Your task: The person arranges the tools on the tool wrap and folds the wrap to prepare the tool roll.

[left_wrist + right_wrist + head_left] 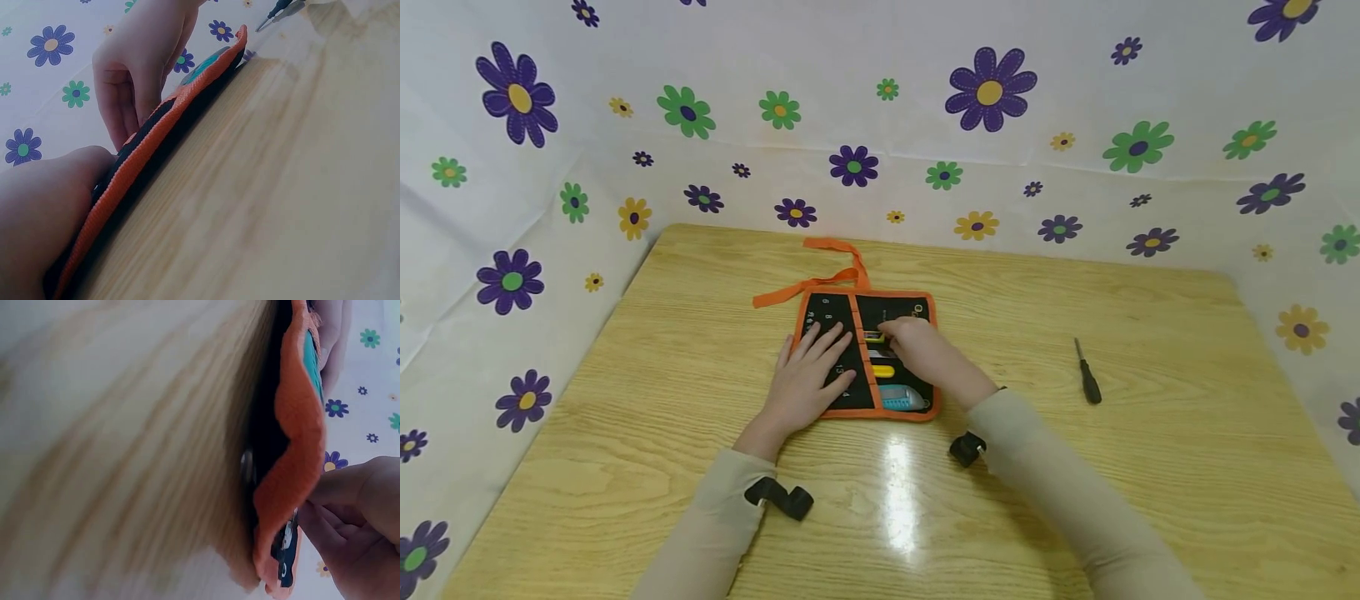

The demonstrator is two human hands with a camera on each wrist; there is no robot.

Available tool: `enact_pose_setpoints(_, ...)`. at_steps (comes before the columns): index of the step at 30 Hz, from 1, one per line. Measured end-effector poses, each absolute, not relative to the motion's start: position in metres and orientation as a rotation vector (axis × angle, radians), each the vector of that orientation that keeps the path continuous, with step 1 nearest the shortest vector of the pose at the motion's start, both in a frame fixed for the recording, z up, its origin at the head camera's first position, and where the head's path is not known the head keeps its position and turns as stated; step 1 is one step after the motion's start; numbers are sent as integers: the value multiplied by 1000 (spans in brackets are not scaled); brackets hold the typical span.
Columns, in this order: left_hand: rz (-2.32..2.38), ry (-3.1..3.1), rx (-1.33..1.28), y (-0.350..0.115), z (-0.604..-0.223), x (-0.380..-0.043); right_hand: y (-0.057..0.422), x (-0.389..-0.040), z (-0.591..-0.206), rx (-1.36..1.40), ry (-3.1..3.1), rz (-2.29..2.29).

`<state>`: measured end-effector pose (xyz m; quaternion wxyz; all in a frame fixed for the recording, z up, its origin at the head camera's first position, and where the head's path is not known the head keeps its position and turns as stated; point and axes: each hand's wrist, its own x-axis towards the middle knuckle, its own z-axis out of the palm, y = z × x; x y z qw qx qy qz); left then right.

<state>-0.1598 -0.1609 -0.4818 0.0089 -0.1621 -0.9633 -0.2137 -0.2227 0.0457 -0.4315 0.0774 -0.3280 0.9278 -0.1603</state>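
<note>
An unrolled black tool pouch (871,304) with orange trim lies on the table, its two orange ties (850,258) trailing from the far edge. My left hand (805,375) rests flat on its numbered left flap, fingers spread. With fingers curled, my right hand (917,346) pinches at a small yellow-edged tool (873,337) in a pocket; its kind is partly hidden by the fingers. Nearer me in the pockets sit a yellow-handled tool (883,371) and a teal utility knife (901,397). In the right wrist view the orange trim (300,437) partly covers the fingertips.
A dark-handled screwdriver (1087,379) lies on the wooden table (1180,433) to the right of the pouch. Behind the table hangs a white cloth (910,50) with printed flowers. Black straps with small cameras (967,450) sit on both wrists.
</note>
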Motion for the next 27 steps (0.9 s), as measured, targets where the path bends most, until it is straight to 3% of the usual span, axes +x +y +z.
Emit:
enact_pose_setpoints(9,-663,-3011,-507,-160,-482,-160,73,-214,-421,-919,2811,-584)
enact_pose_setpoints(27,-656,-2998,-524,-162,-487,-162,198,-182,-416,-599,2994,-634)
